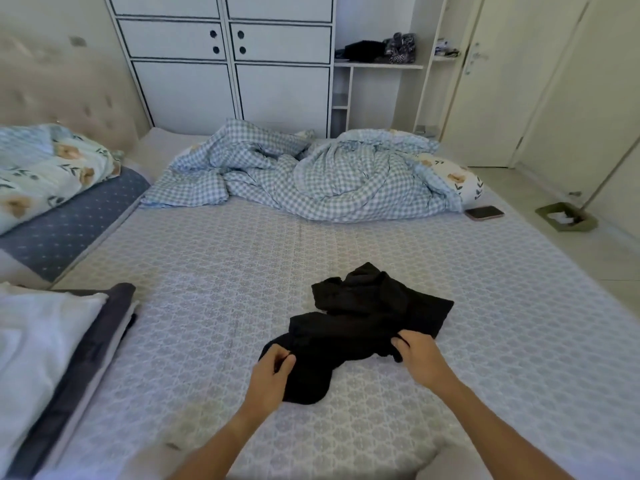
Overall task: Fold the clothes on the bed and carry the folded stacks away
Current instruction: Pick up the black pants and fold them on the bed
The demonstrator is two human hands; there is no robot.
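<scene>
One black garment (363, 317) lies crumpled on the bed (502, 323), in the near middle of the patterned sheet, and we have both hands on its near edge. Our left hand (272, 374) curls its fingers round the cloth at the lower left corner, pinching a fold; our right hand (417, 356) grips the right end of that edge the same way, fingers bent into the fabric. To our left, at the bed's edge, sits a folded stack (52, 358), white on top with dark grey layers beneath. Farther up the bed a checked duvet (311, 174) is heaped across the far end, and a phone (484, 213) lies just beside it near the right edge. A floral pillow (45, 171) rests by the headboard (62, 88). A white wardrobe (235, 64) stands behind the bed.
</scene>
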